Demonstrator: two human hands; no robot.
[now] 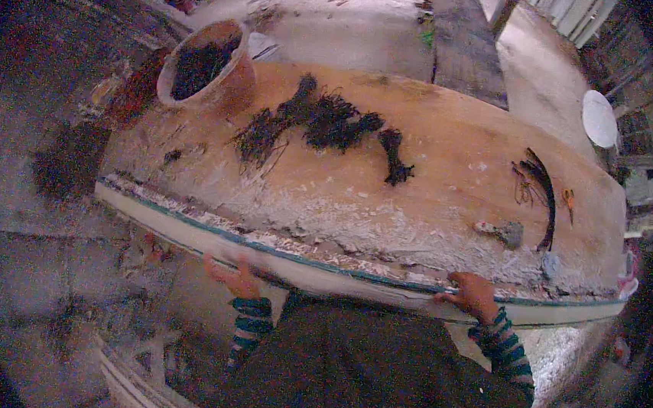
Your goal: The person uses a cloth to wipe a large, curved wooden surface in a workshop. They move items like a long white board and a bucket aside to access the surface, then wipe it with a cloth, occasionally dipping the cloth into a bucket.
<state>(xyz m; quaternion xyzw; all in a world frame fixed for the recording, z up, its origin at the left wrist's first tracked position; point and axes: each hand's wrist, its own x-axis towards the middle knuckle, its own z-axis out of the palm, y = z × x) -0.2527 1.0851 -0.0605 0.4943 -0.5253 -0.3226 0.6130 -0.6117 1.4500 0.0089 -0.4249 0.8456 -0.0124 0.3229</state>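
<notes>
Head: table edge (351, 284) in right grip (474, 296)

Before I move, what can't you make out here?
Head view, left hand: blurred; contact with the tabletop's front edge unclear.
Head view, tabletop underside: hidden by that edge.
Head view, bucket contents: kind lost in darkness and grain.
Head view, orange tool: too small to identify.

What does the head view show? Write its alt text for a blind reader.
A person's right hand touches a wooden table at its near edge, the left hand, blurred, by its front side. Dark fibrous bundles and scissors lie on top, a bucket at far left.
</notes>
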